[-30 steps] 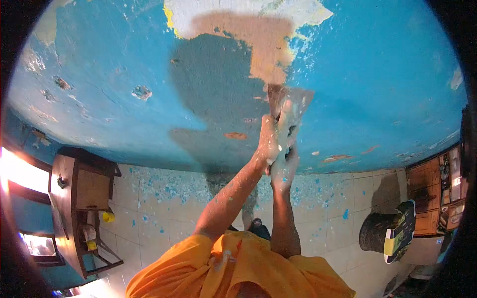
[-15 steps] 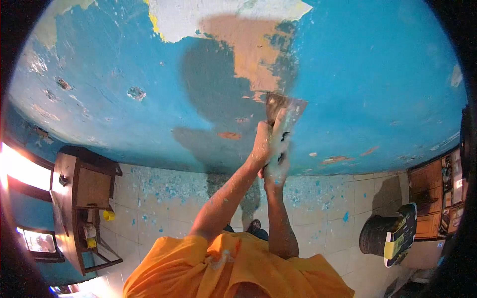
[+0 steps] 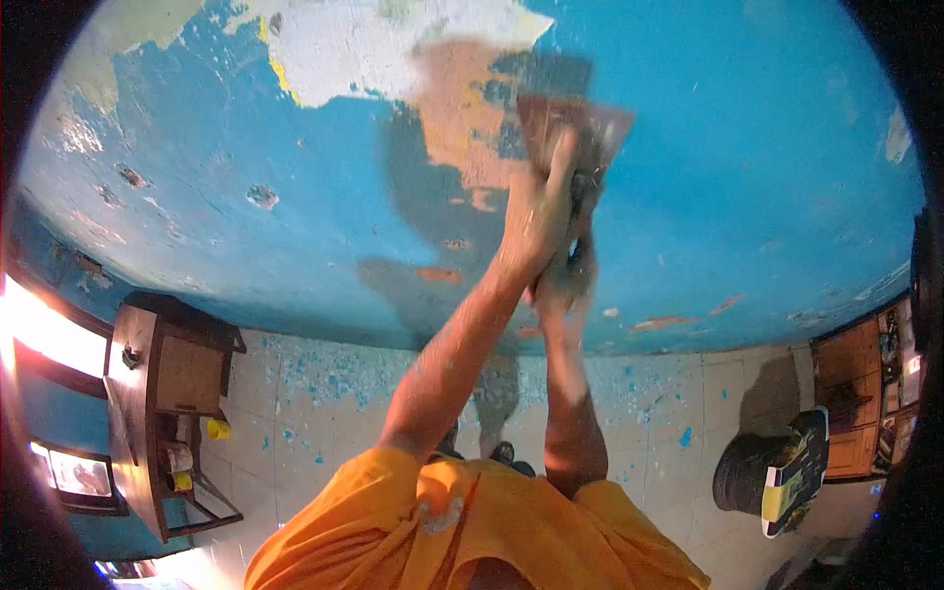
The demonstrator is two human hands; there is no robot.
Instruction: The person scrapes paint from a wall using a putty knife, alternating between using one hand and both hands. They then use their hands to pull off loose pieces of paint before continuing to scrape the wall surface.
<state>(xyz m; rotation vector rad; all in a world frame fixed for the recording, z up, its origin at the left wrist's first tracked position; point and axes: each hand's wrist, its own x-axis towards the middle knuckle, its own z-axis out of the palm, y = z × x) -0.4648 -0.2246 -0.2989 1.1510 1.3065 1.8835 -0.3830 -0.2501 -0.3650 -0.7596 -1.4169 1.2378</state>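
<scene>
A broad scraper (image 3: 598,130) is held blade-up against the blue painted wall (image 3: 718,177), its blade smeared by motion. My left hand (image 3: 536,221) grips it high up, one digit stretched along the base of the blade. Lower down, my right hand (image 3: 565,287) is closed round the handle, also blurred. Just left of the blade lies a bare patch (image 3: 452,108) of pinkish-tan and yellow where the blue coat is gone. Above it spreads a larger whitish patch (image 3: 344,49) with ragged edges. The shadow of my head and arms falls across the wall.
Blue paint flakes (image 3: 324,383) litter the tiled floor (image 3: 649,472) along the wall's foot. At the left stands a wooden desk (image 3: 138,413) with a yellow object (image 3: 218,430) by it. A dark round stool-like object (image 3: 742,477) and a wooden cabinet (image 3: 848,433) are at the right.
Both hands and the scraper have moved up the wall and slightly right, the blade now beside the tan patch rather than below it. The view has shifted a little.
</scene>
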